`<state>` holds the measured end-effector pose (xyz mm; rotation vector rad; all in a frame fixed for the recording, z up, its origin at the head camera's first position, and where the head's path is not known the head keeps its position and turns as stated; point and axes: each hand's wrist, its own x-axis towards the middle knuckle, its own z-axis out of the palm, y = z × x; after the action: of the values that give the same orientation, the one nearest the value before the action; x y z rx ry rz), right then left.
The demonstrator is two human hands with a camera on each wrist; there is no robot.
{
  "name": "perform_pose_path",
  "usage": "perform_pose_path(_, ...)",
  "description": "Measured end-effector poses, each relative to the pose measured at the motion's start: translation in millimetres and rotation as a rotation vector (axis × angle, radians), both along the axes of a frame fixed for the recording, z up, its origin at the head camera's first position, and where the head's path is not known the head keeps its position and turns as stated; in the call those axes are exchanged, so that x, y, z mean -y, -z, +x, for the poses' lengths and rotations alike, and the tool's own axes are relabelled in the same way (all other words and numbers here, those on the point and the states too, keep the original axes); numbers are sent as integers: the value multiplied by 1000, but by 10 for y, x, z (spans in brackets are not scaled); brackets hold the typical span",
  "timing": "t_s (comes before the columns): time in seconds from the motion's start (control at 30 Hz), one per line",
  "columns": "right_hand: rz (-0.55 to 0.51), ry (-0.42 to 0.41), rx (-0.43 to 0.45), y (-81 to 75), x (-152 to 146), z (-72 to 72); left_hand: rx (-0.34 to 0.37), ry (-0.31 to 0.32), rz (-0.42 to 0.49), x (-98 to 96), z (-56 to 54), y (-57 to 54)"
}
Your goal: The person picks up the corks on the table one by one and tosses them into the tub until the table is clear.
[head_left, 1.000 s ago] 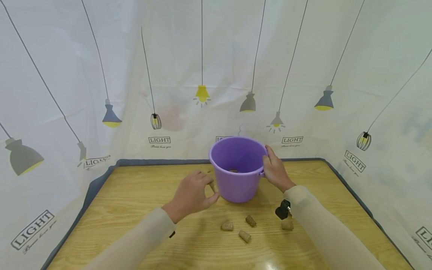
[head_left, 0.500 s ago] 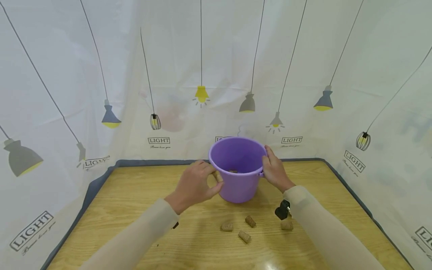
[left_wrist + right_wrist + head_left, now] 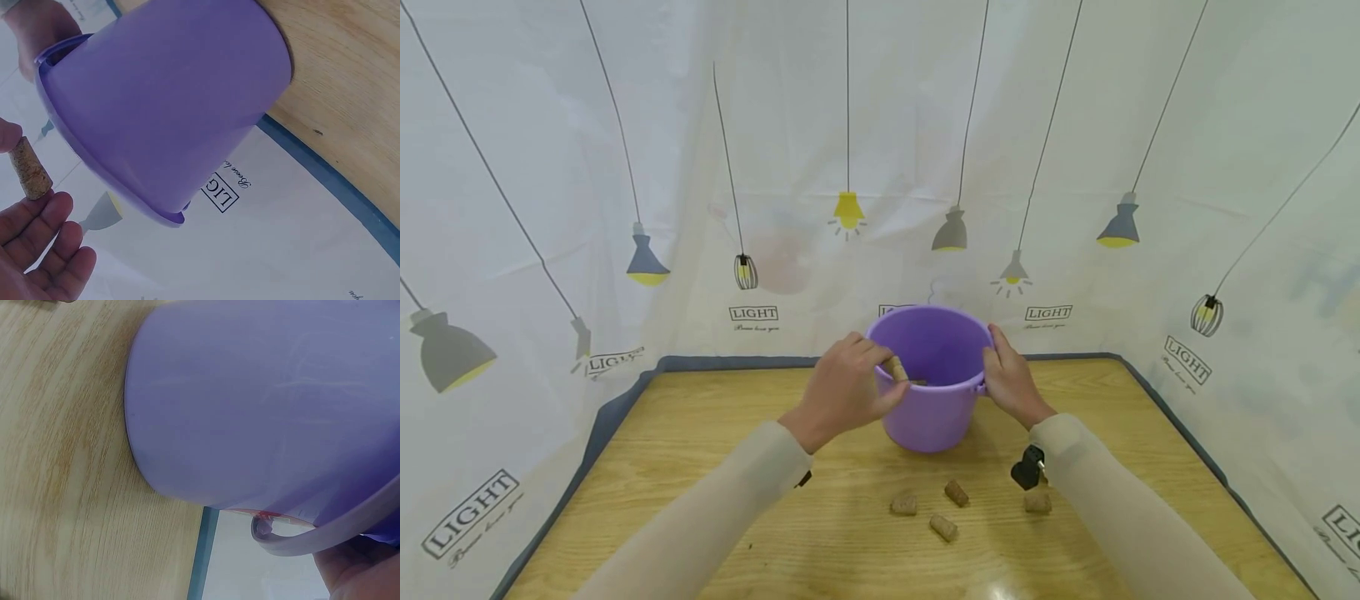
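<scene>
Taking 12 o'clock as away from the person, the cork [image 3: 895, 368] hung at about 8 o'clock on the mouth of the bucket [image 3: 928, 427]; the left wrist view showed it just above the rim [image 3: 943, 388], not touching it. From the cork, the middle of the mouth lay toward 2 o'clock. The left hand [image 3: 842, 387] pinched the cork end to end, thumb and fingertip parted only by its length, the other fingers loosely bent. Seen from the head, the cork's long axis ran from 11 to 5 o'clock. The left hand was the nearer one to it; the right hand [image 3: 1013, 379] was across the mouth at about 3 o'clock, gripping the bucket by its rim near the handle [image 3: 337, 540], though how far the fingers wrapped was partly hidden. The bucket's base rested on the table [image 3: 647, 467]. Three loose corks [image 3: 943, 527] lay there toward 6 o'clock, near one another, and a fourth cork [image 3: 1037, 502] toward 5, just beside the right sleeve [image 3: 1120, 492].
</scene>
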<state>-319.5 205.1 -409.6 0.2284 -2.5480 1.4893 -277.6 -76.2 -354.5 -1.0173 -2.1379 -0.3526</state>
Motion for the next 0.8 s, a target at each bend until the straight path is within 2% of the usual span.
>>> perform_pose_path(0.27, 6, 5, -7, -14, 3, -9, 33, 7, 34, -71, -45, -62)
perform_pose_path(0.8, 1, 0, -9, -2, 6, -6, 56, -23, 19, -222, -174, -59)
